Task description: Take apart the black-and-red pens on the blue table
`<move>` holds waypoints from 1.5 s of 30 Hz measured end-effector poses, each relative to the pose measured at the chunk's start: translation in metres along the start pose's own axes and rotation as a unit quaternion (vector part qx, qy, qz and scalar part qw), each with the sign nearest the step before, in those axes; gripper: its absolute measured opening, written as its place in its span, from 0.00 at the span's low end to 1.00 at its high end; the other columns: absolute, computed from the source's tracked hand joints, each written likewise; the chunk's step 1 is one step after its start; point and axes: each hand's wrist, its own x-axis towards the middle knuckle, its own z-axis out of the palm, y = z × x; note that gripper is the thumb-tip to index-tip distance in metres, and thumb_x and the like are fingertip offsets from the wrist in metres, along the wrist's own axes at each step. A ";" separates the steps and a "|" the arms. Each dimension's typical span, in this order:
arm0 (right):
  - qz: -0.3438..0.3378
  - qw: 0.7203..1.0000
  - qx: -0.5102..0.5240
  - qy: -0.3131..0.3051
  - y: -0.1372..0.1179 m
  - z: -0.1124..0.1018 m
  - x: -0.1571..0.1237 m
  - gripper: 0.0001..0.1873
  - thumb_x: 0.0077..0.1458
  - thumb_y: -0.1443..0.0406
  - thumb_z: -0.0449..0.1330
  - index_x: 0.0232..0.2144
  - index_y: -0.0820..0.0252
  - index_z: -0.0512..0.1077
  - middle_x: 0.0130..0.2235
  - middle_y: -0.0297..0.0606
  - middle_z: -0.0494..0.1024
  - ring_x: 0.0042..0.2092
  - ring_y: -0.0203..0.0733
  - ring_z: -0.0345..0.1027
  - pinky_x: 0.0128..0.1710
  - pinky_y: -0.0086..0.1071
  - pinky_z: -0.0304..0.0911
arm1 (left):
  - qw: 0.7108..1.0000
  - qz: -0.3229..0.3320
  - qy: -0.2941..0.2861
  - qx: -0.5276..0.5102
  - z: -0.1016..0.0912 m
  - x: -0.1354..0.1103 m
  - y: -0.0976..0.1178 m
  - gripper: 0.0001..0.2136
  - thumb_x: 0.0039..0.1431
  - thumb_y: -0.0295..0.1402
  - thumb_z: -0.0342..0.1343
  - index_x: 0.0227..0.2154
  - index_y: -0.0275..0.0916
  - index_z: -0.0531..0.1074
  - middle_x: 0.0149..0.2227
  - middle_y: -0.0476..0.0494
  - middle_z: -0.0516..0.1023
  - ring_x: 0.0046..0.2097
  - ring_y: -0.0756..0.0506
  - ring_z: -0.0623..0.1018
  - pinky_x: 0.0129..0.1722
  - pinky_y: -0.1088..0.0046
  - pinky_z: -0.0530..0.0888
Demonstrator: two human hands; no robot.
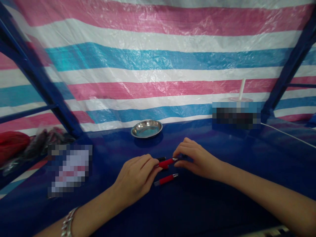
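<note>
Hands meet at mid-counter (222, 197). Left hand (135, 176) and right hand (197, 159) pinch opposite ends of 1 red pen (167, 162), both grips clamped on it, its long axis running left-right between them. A 2nd red pen (166, 179) lies loose just below, nearer the left hand.

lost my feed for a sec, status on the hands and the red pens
Left hand and right hand both pinching one red pen between them. Second red pen lying loose on the blue table. Steel dish behind, apart from the hands.
</note>
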 end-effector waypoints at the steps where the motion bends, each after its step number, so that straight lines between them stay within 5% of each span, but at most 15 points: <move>1: 0.009 1.000 0.000 -0.002 0.001 -0.001 0.000 0.08 0.52 0.61 0.53 0.33 0.60 0.67 0.33 0.37 0.71 0.37 0.39 0.58 0.38 0.34 0.53 | 1.000 -0.008 -0.008 -0.013 0.000 0.000 -0.001 0.06 0.57 0.30 0.46 0.31 0.35 0.65 0.26 0.47 0.70 0.27 0.50 0.70 0.26 0.75 0.68; 13: 0.078 0.989 -0.116 -0.046 0.018 0.010 -0.003 0.07 0.49 0.64 0.56 0.33 0.57 0.70 0.38 0.40 0.67 0.42 0.44 0.54 0.35 0.36 0.51 | 0.980 -0.016 -0.195 -0.036 -0.008 0.007 -0.003 0.05 0.53 0.30 0.45 0.26 0.37 0.64 0.27 0.47 0.67 0.30 0.47 0.68 0.30 0.70 0.63; 33: 0.062 0.996 -0.061 0.007 0.010 0.010 -0.001 0.06 0.52 0.67 0.53 0.34 0.57 0.68 0.35 0.38 0.66 0.39 0.40 0.54 0.37 0.35 0.52 | 0.956 -0.085 -0.281 -0.030 -0.007 0.008 -0.017 0.04 0.55 0.32 0.49 0.33 0.39 0.65 0.33 0.48 0.67 0.32 0.48 0.69 0.30 0.74 0.64; 45: 0.019 0.999 0.012 0.048 0.009 0.012 -0.001 0.08 0.51 0.73 0.51 0.34 0.61 0.67 0.33 0.38 0.70 0.35 0.36 0.60 0.35 0.30 0.56 | 0.962 -0.069 -0.264 0.030 -0.008 0.010 -0.007 0.04 0.55 0.30 0.50 0.32 0.36 0.65 0.33 0.45 0.69 0.33 0.46 0.70 0.31 0.70 0.66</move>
